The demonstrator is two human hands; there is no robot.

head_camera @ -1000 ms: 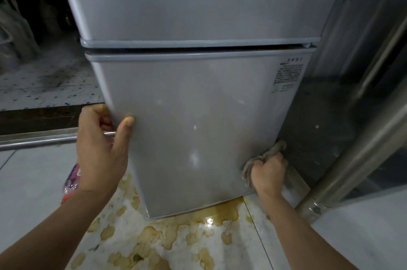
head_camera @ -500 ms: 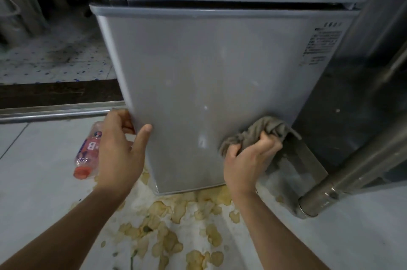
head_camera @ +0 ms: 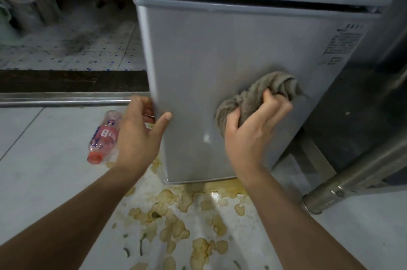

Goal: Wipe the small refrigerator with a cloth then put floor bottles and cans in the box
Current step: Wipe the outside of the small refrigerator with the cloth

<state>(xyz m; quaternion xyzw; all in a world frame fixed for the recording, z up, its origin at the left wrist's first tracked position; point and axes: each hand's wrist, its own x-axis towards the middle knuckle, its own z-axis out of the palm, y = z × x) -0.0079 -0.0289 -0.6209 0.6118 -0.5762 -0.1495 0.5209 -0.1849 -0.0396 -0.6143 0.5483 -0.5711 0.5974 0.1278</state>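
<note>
Beside refrigerator (head_camera: 220, 71), bottle (head_camera: 103, 135) lying flat, cap toward camera

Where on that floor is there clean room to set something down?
Bare tile lies left of the bottle, below the metal rail, and right of the pipe. Before the refrigerator, yellow spill stains crowd it.

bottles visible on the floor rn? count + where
1. A plastic bottle with a pink label and red cap lies on its side on the floor tiles, left of the refrigerator, partly behind the left hand. Others may be hidden behind the fridge.
</note>
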